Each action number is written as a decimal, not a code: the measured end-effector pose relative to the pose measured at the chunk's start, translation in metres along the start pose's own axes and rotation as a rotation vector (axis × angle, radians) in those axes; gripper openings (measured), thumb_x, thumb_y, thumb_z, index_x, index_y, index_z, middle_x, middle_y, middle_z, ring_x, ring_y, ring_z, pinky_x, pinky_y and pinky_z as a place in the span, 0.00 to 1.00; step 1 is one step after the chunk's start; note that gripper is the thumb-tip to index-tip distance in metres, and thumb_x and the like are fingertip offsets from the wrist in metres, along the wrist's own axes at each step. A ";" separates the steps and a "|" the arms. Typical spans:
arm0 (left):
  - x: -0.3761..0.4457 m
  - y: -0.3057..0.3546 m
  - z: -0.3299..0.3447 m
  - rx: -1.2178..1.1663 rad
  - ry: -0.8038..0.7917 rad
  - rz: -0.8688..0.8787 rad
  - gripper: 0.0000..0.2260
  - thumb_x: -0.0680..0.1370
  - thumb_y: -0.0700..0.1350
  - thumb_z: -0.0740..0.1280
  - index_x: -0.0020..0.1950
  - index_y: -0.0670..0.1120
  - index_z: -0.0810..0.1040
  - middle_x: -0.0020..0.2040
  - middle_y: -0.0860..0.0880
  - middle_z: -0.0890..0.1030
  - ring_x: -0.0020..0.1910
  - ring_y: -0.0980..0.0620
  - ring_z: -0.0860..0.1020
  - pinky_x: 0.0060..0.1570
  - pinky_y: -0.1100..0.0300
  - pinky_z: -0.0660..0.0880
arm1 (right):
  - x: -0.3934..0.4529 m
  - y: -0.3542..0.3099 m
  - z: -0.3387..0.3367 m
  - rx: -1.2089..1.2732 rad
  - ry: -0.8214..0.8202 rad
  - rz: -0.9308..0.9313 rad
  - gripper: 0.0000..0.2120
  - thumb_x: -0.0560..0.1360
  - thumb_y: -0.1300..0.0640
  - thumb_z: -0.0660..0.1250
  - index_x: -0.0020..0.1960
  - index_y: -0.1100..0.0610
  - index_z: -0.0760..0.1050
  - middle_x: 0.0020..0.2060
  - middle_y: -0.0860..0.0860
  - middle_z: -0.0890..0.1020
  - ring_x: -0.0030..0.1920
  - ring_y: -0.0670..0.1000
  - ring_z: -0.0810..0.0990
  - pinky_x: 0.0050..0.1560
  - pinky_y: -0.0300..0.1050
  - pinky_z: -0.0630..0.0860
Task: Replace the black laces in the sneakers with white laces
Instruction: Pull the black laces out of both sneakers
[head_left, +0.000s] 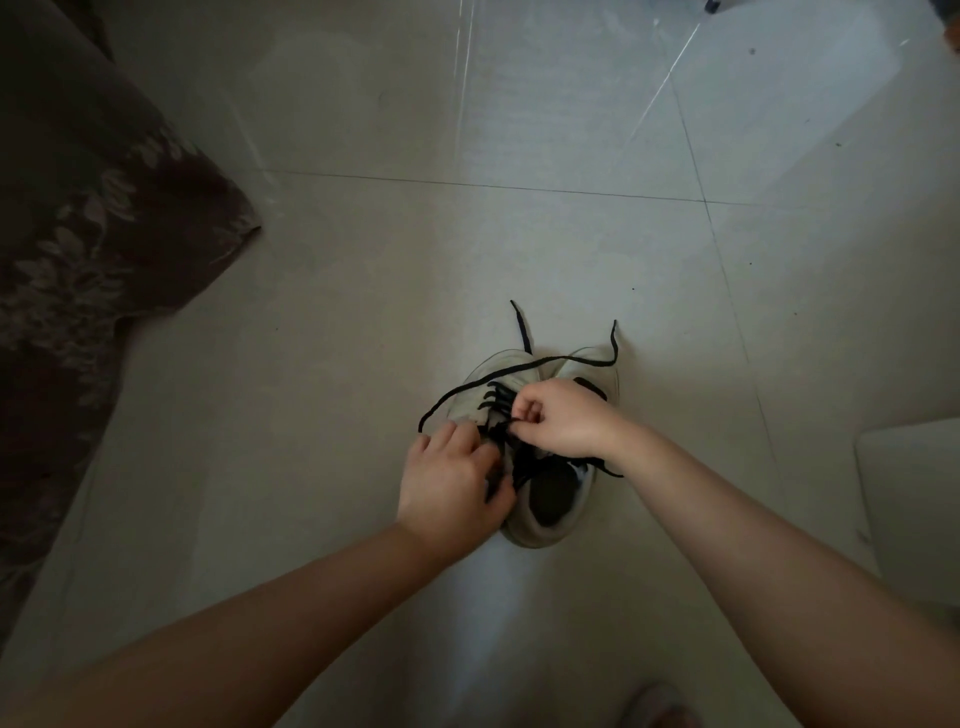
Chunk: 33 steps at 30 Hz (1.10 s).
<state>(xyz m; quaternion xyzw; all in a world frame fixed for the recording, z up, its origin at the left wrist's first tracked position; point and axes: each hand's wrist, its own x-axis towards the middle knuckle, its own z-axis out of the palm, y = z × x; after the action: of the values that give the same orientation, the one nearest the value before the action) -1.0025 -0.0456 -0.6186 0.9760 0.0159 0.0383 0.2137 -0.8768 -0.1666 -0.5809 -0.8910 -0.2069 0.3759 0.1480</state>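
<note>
At the far left of the head view, a dark patterned fabric (88, 218) with pale leaves is seen hanging down to the pale tiled floor (363, 260). Further right, near the middle, the left hand (449, 486) is laid against the side of the near sneaker (540, 499), its fingers curled down among the black lace (506, 457) over the tongue; whether a strand is truly pinched there cannot be told. Just beside it, the right hand (558, 415) is closed with fingertips and thumb clamped on a crossing of the same lace. Two loose lace ends are trailed out beyond the toes onto the floor, and a long loop is swung to the left. A second sneaker (597, 369) is set touching the first, mostly hidden behind the right hand. At the right edge a pale boxy object (914, 509) is only partly shown. No white laces can be seen.

The step in hand is judged to be the unthreading of the black lace from the upper eyelets, with most rows still threaded. For the next move, the pinched crossing would need to be drawn up and out while the shoe is steadied.
</note>
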 end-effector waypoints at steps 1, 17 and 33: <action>0.001 -0.001 0.001 0.019 -0.049 0.003 0.12 0.67 0.57 0.63 0.35 0.49 0.78 0.38 0.51 0.74 0.40 0.48 0.74 0.37 0.59 0.68 | 0.001 -0.002 0.001 0.018 0.016 -0.016 0.03 0.74 0.52 0.68 0.44 0.49 0.74 0.37 0.42 0.75 0.43 0.48 0.76 0.47 0.43 0.73; 0.016 -0.001 -0.002 -0.038 -0.309 -0.282 0.15 0.79 0.57 0.59 0.41 0.50 0.79 0.43 0.52 0.77 0.50 0.51 0.75 0.48 0.57 0.64 | 0.022 -0.030 -0.016 -0.200 -0.020 -0.097 0.06 0.76 0.57 0.63 0.51 0.57 0.76 0.46 0.50 0.79 0.48 0.53 0.78 0.47 0.46 0.75; 0.013 -0.008 -0.004 0.010 0.017 -0.198 0.11 0.63 0.58 0.77 0.33 0.52 0.82 0.36 0.50 0.73 0.42 0.44 0.73 0.40 0.56 0.65 | 0.009 -0.005 0.009 0.295 0.165 -0.105 0.04 0.74 0.58 0.69 0.49 0.53 0.80 0.43 0.44 0.81 0.46 0.44 0.80 0.49 0.36 0.74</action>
<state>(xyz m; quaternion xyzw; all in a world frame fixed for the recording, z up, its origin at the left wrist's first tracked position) -0.9897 -0.0358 -0.6178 0.9704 0.1142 0.0251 0.2114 -0.8792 -0.1572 -0.5903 -0.8754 -0.1831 0.3196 0.3132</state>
